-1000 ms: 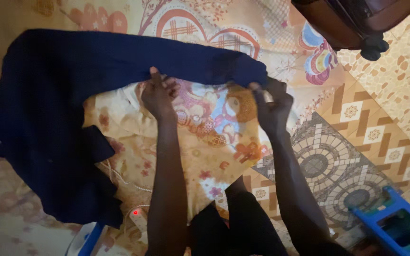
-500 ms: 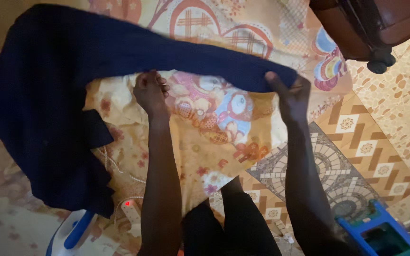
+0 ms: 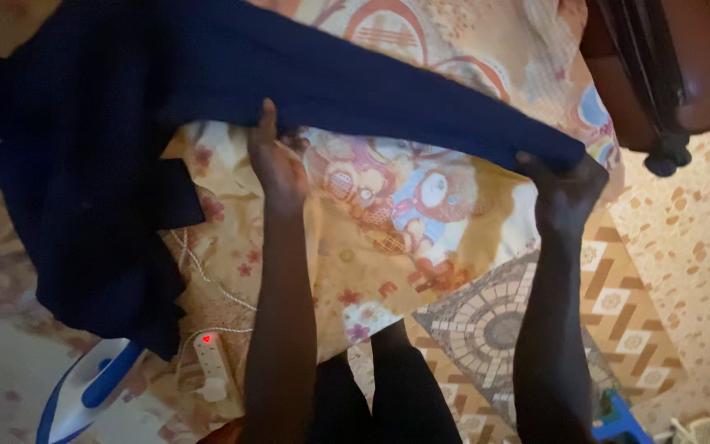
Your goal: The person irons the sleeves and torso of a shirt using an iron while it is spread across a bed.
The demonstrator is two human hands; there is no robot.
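A dark navy garment (image 3: 207, 90) lies spread over a yellow patterned sheet (image 3: 388, 238) with cartoon prints. My left hand (image 3: 277, 160) pinches the near edge of the garment's long section around its middle. My right hand (image 3: 564, 185) grips the same section at its right end, by the sheet's right edge. The cloth between my hands is stretched out in a straight band. The rest of the garment bunches and hangs to the left.
A white and blue iron (image 3: 84, 390) rests at the lower left, next to a white power strip (image 3: 211, 362) with a red light and a cord. A brown wheeled suitcase (image 3: 659, 66) stands at the upper right. A patterned mat (image 3: 536, 329) lies under my arms.
My hands have moved apart and away from me, pulling the garment's long section out straight. My right hand has gone further right.
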